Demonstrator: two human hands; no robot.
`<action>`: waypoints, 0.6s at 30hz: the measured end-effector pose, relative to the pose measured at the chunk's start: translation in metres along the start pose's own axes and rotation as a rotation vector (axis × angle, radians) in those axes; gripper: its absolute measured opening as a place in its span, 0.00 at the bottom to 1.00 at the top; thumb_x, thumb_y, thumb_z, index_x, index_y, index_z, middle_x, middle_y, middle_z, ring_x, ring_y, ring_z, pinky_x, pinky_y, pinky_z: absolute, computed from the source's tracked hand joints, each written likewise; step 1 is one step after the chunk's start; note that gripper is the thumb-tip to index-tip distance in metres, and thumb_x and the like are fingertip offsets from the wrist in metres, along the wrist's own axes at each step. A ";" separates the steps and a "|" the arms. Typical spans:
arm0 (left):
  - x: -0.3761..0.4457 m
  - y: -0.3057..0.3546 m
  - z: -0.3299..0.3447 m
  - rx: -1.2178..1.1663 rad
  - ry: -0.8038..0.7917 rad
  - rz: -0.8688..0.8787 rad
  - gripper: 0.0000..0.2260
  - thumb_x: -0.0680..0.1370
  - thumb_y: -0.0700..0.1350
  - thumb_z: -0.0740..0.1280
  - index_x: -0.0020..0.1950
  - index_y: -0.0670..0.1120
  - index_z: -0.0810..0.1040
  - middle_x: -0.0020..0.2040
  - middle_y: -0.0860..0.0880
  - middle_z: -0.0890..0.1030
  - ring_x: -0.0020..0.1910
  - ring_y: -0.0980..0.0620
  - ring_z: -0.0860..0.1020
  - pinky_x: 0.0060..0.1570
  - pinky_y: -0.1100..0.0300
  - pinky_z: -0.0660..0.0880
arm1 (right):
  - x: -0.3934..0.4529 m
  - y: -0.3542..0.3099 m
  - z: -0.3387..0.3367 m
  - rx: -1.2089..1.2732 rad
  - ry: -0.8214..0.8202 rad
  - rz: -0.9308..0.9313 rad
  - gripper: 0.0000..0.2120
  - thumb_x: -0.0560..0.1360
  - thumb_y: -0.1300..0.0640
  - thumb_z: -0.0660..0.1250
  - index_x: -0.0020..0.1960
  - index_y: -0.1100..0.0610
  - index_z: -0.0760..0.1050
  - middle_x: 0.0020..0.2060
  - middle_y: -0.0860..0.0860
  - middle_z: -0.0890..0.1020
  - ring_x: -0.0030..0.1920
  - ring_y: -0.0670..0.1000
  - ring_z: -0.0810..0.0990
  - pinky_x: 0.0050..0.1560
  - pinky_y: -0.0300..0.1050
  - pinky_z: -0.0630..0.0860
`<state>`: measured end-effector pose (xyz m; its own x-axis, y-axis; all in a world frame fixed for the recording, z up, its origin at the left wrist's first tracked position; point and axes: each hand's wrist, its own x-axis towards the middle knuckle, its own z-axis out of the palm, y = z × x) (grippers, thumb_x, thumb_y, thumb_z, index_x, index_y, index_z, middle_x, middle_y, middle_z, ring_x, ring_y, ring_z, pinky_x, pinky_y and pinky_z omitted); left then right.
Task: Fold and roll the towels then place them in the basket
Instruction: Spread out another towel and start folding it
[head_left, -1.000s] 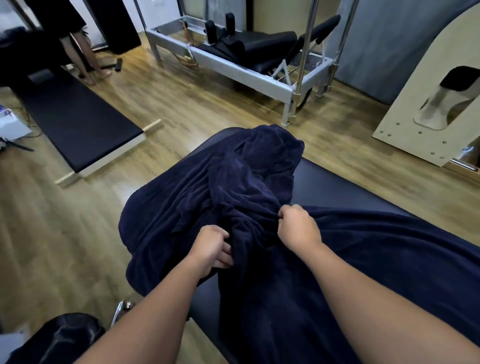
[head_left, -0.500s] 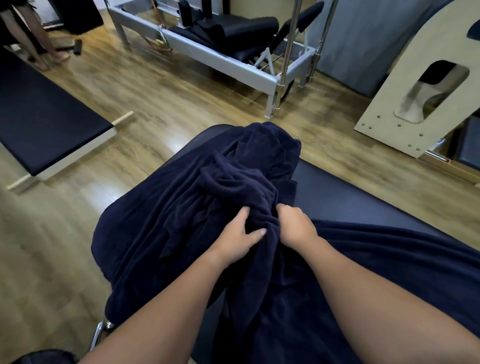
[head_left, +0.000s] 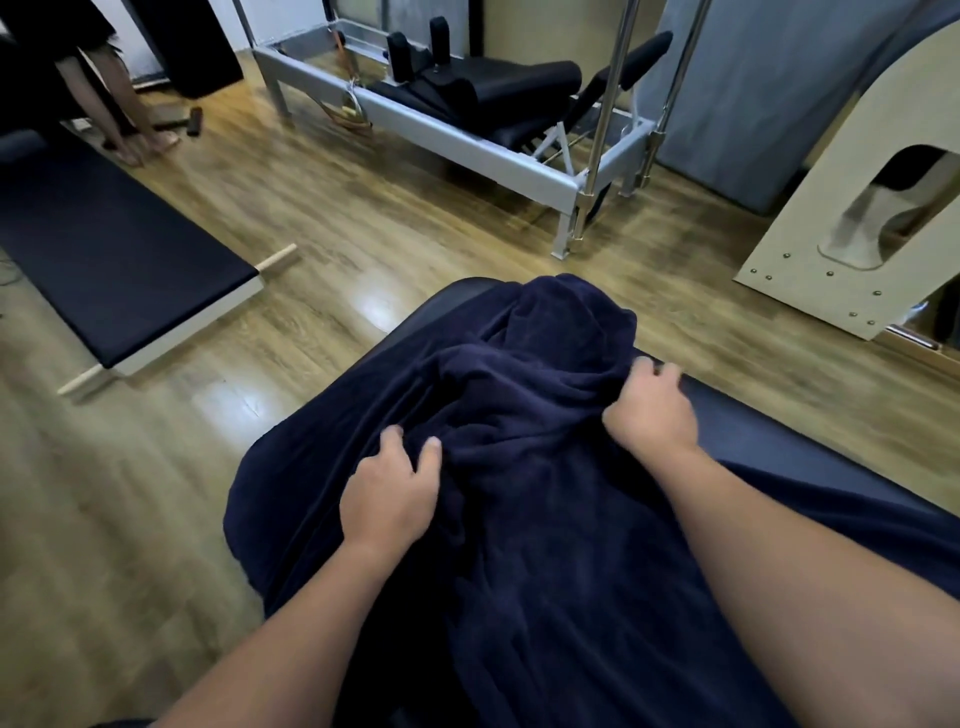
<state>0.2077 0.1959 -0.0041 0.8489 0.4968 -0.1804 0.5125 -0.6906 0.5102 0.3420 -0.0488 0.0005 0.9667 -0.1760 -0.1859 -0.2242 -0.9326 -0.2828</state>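
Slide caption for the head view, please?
Both hands, left and right, work a rumpled navy towel on the padded table.

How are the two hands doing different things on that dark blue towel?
The left hand lies on the middle of the navy towel with fingers spread and fairly straight; the right hand has its fingers curled into a bunched fold. The left hand sits nearer the person, the right hand farther out, by the towel's edge beside the bare black bench. Both touch the same crumpled towel.
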 end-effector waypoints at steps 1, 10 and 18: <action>0.009 -0.003 0.000 -0.050 0.018 -0.070 0.20 0.84 0.55 0.56 0.62 0.41 0.77 0.52 0.41 0.82 0.53 0.38 0.79 0.53 0.48 0.74 | -0.001 -0.010 0.009 -0.018 -0.013 -0.091 0.16 0.77 0.58 0.63 0.64 0.57 0.68 0.67 0.56 0.66 0.55 0.66 0.78 0.48 0.52 0.70; 0.052 -0.006 0.008 -0.196 -0.473 0.071 0.22 0.74 0.59 0.73 0.64 0.52 0.77 0.55 0.58 0.81 0.56 0.55 0.79 0.59 0.57 0.76 | 0.004 -0.088 0.046 -0.130 -0.233 -0.262 0.18 0.79 0.56 0.67 0.65 0.54 0.64 0.57 0.56 0.74 0.55 0.62 0.77 0.44 0.54 0.71; 0.063 0.012 -0.028 -0.349 0.122 -0.032 0.06 0.67 0.39 0.69 0.41 0.45 0.75 0.36 0.49 0.79 0.39 0.42 0.78 0.38 0.56 0.71 | 0.035 -0.104 0.002 0.074 0.122 -0.216 0.12 0.75 0.63 0.63 0.58 0.57 0.71 0.56 0.56 0.76 0.51 0.64 0.79 0.46 0.52 0.73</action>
<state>0.2642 0.2331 0.0141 0.8007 0.5889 -0.1102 0.4460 -0.4630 0.7659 0.3994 0.0430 0.0216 0.9999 -0.0159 -0.0006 -0.0150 -0.9280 -0.3722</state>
